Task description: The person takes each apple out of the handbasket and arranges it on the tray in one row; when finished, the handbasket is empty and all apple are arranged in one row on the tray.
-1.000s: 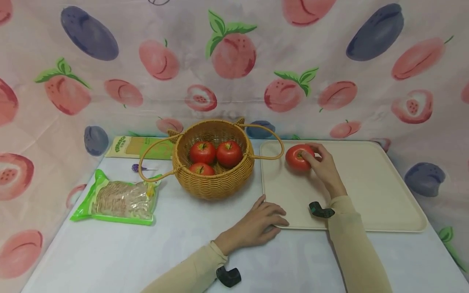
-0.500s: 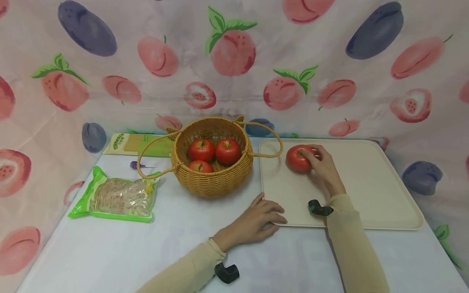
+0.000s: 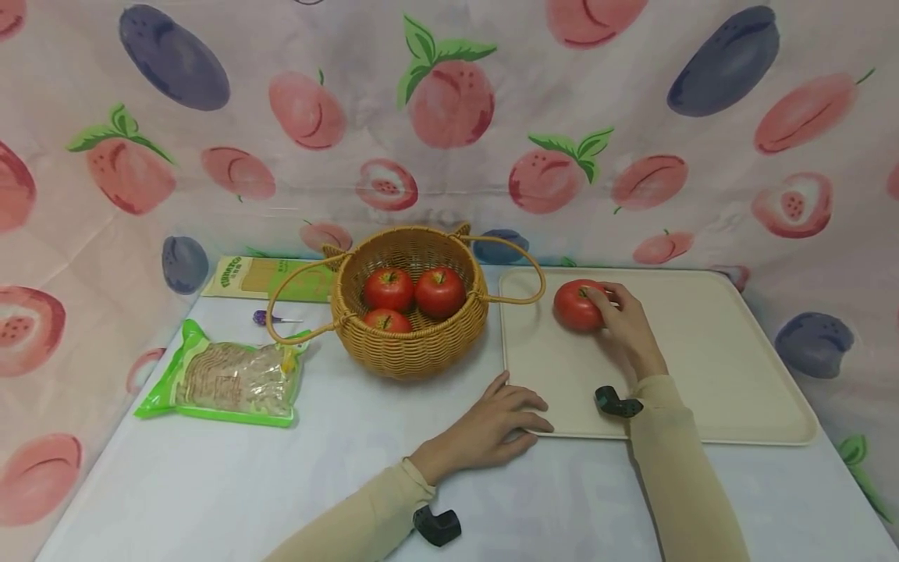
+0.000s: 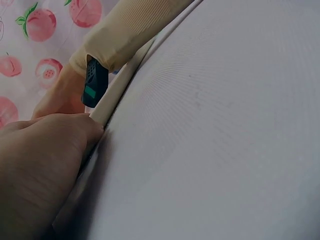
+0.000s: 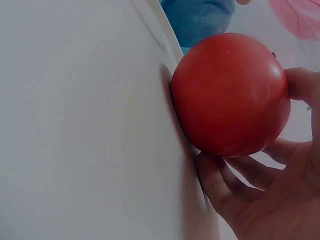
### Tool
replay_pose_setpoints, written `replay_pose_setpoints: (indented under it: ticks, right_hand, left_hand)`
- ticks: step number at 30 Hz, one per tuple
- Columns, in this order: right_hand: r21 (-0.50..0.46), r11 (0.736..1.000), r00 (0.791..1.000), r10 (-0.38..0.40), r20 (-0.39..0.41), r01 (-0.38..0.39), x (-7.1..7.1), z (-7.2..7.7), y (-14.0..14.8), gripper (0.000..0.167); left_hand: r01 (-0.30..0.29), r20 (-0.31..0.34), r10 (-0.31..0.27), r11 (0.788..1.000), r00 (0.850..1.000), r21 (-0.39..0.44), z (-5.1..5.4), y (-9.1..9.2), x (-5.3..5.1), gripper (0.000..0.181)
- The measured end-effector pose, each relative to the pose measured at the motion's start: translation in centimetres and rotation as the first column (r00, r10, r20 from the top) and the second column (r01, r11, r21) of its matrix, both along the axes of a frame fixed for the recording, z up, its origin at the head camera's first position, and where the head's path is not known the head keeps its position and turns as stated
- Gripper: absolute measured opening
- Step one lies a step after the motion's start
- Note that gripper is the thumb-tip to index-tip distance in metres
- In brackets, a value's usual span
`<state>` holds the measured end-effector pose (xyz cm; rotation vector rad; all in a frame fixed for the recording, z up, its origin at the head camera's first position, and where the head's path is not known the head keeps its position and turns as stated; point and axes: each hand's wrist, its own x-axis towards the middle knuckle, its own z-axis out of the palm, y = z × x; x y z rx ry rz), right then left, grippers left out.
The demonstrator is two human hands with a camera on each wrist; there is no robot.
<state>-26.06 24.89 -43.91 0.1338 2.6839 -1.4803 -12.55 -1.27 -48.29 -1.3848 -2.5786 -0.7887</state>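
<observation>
My right hand (image 3: 630, 324) holds a smooth red tomato (image 3: 579, 305) over the left back part of a cream tray (image 3: 709, 367). Its thumb lies across the top near the stem. In the right wrist view the fingertips (image 5: 211, 172) curl under the tomato (image 5: 230, 95), which sits against or just above the tray surface. My left hand (image 3: 492, 425) rests at the tray's front left corner, fingers spread and relaxed over the rim. Left of the tray stands a wicker basket (image 3: 410, 355) with red apples (image 3: 440, 293) inside. From the left wrist, my hand (image 4: 47, 160) hides the corner.
A green-edged bread bag (image 3: 235, 382) lies on the white table at left. Behind it are a purple lollipop (image 3: 261, 318) and a flat green noodle packet (image 3: 270, 278). One basket handle (image 3: 530, 273) reaches over the tray's left edge. Fruit-print cloth hangs behind.
My right hand and the tomato have shifted slightly right over the tray. The left hand stays at the tray corner. The head view wobbles a little.
</observation>
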Motion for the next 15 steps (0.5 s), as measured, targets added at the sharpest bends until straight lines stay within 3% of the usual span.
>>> replay_pose_setpoints:
  ticks: [10,15]
  right_hand:
    - [-0.01,1.0,1.0,-0.022,0.008,0.022,0.15,0.12,0.08,0.073]
    - [-0.033,0.999,0.999,-0.023,-0.031,0.022,0.32,0.18,0.09,0.065]
  left_hand:
    - [-0.004,0.0,0.004,1.0,1.0,-0.004,-0.21,0.1,-0.07,0.024]
    - [-0.008,-0.011,0.008,1.0,1.0,0.001,-0.37,0.06,-0.08,0.024]
